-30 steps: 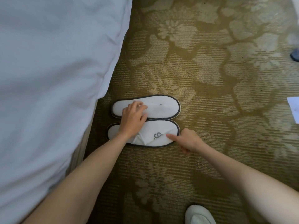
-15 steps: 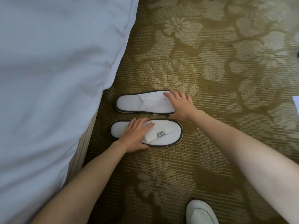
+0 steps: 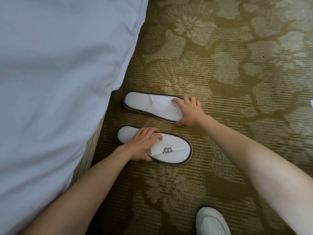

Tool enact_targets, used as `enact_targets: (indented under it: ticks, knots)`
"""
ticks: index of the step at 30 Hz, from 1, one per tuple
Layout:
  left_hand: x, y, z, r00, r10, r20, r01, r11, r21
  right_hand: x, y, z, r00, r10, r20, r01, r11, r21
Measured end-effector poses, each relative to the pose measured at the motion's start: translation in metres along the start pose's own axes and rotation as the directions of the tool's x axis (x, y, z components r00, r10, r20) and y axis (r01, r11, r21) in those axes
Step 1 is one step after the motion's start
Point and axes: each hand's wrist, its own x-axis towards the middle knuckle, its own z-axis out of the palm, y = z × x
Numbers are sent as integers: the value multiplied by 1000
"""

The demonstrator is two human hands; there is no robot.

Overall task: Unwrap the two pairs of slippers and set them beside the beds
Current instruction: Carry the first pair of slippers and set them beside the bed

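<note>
fingers (image 3: 189,100) of the right hand (image 3: 190,111) curl round the far slipper (image 3: 152,106); the left hand (image 3: 144,145) grips the near slipper (image 3: 171,150) beside the bed (image 3: 59,73).

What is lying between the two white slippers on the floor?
Only bare patterned carpet separates the far slipper from the near slipper; the head view shows this.
</note>
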Motion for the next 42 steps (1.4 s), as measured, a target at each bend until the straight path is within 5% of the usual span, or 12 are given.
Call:
enact_targets:
  ticks: [12, 29, 42]
  knots:
    - [-13, 12, 13, 996, -78, -39, 81, 993, 86, -35, -1, 15, 1000, -2, -25, 1, 998, -68]
    - [-19, 27, 16, 991, -134, 2, 131, 971, 200, -41, 2, -2, 990, 64, 129, -57, 996, -62]
    - [-33, 41, 8, 989, -120, -89, 136, 969, 206, -64, 0, -11, 994, 86, -65, -83, 995, 56]
